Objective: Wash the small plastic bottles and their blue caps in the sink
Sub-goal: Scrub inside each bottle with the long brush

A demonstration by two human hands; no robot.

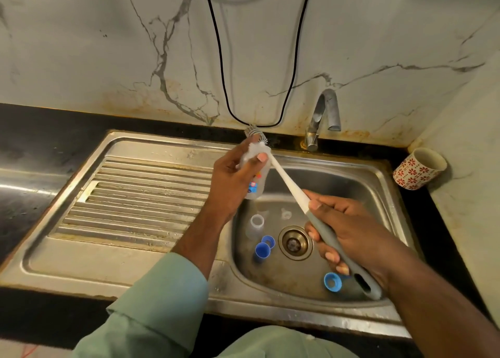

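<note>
Left hand [232, 179] wrapped around a small clear plastic bottle with a colourful printed label [255, 184], held tilted above the left rim of the stainless-steel sink basin [378, 184], thumb pressed on the bottle's upper end. Right hand [349, 233] clamped on the grey grip of a long bottle brush with a white shaft [286, 182], fingers curled under the handle, thumb along the top. Brush shaft slanting up and left across the basin, grey bristle head showing just past the bottle's far end, beside the left thumb; whether the bristles sit inside the bottle cannot be told. Down on the basin floor, left of the round metal drain [295, 242]: a second clear plastic bottle [255, 224] with its open neck up, and just below it two blue plastic caps [263, 247] touching each other. A third blue ring-shaped cap [332, 282] near the front wall of the basin, under the right hand. Curved chrome tap [324, 114] behind the basin, no water visible. Ribbed steel draining board [140, 195] to the left. Red-and-white flower-patterned ceramic cup [418, 168] on the dark counter at far right. Black cable loop [254, 87] hanging against the marble-look wall.
</note>
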